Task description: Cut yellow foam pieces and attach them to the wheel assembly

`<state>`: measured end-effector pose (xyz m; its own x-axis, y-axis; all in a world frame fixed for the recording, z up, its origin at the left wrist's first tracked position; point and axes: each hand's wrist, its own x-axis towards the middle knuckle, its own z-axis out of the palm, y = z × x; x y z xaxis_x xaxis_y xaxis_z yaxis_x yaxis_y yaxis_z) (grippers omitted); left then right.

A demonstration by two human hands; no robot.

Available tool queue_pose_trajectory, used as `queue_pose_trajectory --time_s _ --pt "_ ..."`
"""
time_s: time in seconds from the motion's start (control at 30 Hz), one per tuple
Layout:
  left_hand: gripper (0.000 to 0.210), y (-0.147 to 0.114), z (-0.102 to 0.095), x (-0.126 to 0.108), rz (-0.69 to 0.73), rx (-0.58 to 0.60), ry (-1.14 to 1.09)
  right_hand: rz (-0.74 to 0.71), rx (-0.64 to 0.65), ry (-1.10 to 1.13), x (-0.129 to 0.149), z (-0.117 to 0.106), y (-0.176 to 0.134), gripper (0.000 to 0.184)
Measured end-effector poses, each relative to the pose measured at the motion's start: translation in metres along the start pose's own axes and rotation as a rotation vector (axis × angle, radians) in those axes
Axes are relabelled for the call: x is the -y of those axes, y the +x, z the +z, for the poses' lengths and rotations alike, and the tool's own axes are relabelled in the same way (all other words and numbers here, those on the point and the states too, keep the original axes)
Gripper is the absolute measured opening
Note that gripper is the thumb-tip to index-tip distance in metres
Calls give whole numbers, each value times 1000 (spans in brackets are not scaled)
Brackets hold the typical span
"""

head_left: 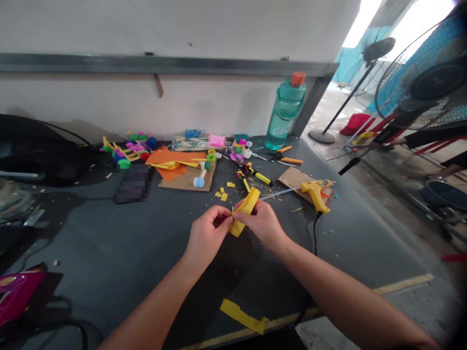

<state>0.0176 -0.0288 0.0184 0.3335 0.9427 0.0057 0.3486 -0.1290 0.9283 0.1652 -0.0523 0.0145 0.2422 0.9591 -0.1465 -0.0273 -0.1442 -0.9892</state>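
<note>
Between my two hands, above the dark table, is a bent yellow paper strip (248, 208). My right hand (265, 224) grips it with the thumb across its face. At its left edge my left hand (208, 232) pinches with thumb and fingertips; a thin yellow sliver sticks up there. Small cut yellow paper pieces (223, 196) lie just beyond my hands. Another yellow strip (242, 316) rests near the table's front edge. To the right, a yellow glue gun (316, 195) with a clear glue stick lies on a cardboard piece (292, 179).
Pliers with yellow-black handles (260, 176) and orange-handled cutters (290, 158) lie behind my hands. A teal bottle (286, 114) stands at the back. Orange paper (175, 156) covers part of a cardboard sheet (186, 182). A magenta object (22, 294) sits at left; fans (430, 82) stand right.
</note>
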Motion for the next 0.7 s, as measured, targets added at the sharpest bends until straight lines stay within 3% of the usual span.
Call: queue_pose_trajectory --time_s 0.7 --pt "12 1 0 4 72 -1 9 40 -8 -14 4 -4 4 17"
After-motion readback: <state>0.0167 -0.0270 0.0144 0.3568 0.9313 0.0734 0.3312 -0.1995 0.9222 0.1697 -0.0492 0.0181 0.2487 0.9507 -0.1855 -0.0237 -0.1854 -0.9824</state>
